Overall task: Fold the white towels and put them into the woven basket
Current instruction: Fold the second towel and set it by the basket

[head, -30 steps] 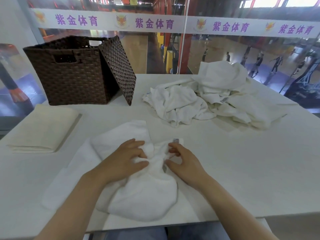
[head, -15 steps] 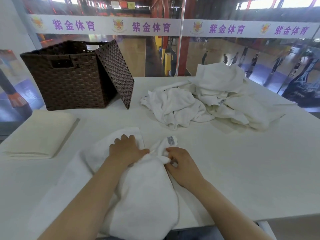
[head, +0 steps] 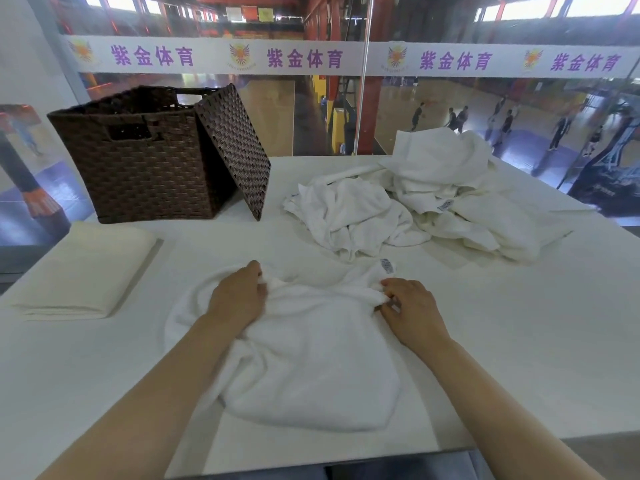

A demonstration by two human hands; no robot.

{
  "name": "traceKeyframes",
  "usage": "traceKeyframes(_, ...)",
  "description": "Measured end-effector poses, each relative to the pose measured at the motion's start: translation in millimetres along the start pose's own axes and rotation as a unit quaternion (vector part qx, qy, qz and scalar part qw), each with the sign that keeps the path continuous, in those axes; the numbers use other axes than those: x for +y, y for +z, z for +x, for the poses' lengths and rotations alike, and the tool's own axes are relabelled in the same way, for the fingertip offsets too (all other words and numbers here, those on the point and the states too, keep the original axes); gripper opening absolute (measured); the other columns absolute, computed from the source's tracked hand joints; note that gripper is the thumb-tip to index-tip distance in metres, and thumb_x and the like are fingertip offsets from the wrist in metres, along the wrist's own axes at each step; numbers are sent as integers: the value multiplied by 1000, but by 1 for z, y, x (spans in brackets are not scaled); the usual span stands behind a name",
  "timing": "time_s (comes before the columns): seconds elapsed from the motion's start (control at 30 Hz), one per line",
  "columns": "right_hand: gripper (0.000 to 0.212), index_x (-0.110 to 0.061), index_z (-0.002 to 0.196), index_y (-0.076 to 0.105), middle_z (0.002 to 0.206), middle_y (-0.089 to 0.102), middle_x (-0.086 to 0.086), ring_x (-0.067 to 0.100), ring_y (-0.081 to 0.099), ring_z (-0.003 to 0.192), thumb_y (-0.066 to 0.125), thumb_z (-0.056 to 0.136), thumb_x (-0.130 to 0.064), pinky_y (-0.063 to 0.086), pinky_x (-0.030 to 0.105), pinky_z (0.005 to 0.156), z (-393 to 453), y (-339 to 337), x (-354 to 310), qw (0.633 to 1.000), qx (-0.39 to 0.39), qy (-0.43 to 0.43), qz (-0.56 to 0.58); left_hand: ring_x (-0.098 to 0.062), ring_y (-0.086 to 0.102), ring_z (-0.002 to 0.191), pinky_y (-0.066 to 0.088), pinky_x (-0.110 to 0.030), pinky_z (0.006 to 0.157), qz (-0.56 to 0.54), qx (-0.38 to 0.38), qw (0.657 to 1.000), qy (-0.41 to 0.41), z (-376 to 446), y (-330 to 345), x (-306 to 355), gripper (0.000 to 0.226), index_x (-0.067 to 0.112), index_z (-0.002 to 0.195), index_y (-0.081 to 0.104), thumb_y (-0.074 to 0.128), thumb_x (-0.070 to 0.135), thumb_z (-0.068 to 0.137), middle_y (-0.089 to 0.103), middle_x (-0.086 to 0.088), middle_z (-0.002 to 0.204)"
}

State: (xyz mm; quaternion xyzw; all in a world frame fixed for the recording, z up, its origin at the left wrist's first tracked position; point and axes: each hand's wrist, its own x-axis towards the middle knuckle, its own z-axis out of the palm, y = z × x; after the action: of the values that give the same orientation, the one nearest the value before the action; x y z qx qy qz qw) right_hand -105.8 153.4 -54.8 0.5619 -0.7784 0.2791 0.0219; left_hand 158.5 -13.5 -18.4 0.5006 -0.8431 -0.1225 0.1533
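Note:
A crumpled white towel [head: 311,358] lies on the white table [head: 519,341] in front of me. My left hand [head: 239,296] grips its far edge on the left, fingers curled into the cloth. My right hand [head: 412,310] pinches the far edge on the right, just below the towel's small label [head: 387,265]. A heap of unfolded white towels [head: 415,206] sits at the back right. The brown woven basket [head: 145,157] stands open at the back left, its lid [head: 235,147] leaning against its right side.
A folded cream towel [head: 83,271] lies flat at the left, in front of the basket. A glass wall behind the table looks over a sports hall. The table's near edge runs just below the towel.
My hands have moved apart along the towel's far edge, the left going left and the right going right, spreading the bunched cloth wider. The camera has tilted down a little.

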Motion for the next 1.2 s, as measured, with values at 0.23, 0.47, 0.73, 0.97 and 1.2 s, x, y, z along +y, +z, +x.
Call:
traceKeyframes(0.23, 6, -12, 88, 58, 91, 64, 8, 33, 55, 90, 55, 88, -17, 39, 38, 72, -2, -31, 53, 978, 62, 192, -60, -27, 50, 62, 33, -36, 55, -68, 78, 994, -24, -14, -3, -28, 13, 8, 92, 39, 47, 16, 98, 51, -6, 67)
traceKeyframes(0.47, 35, -15, 119, 56, 127, 55, 12, 34, 44, 117, 47, 86, -9, 36, 42, 92, 5, -50, 60, 973, 14, 232, 0, -23, 57, 78, 44, -41, 72, -193, 61, 978, -57, -13, -15, -34, 19, 16, 89, 52, 40, 27, 99, 62, -4, 84)
traceKeyframes(0.73, 40, -20, 137, 50, 134, 56, 1, 24, 44, 127, 50, 97, -25, 31, 35, 106, 36, -48, 8, 991, -13, 125, 48, -31, 45, 125, 35, -42, 101, 100, 14, 994, -48, 23, -6, -33, 45, 21, 134, 51, 53, 35, 91, 56, -5, 134)
traceKeyframes(0.97, 68, -26, 150, 29, 144, 43, 4, 24, 37, 133, 60, 90, -32, 35, 42, 108, 49, -29, 8, 976, -144, 155, 50, -28, 35, 136, 33, -40, 109, -25, -131, 988, -79, 32, -13, -36, 91, 28, 152, 23, 70, 54, 78, 36, -1, 152)
traceKeyframes(1.2, 76, -30, 152, 23, 144, 41, 2, 26, 32, 134, 60, 85, -25, 34, 44, 107, 54, -26, 3, 971, -175, 166, 5, -19, 54, 105, 42, -25, 85, -222, -94, 970, -28, 31, -7, -26, 51, 33, 133, 48, 70, 29, 87, 56, 2, 115)
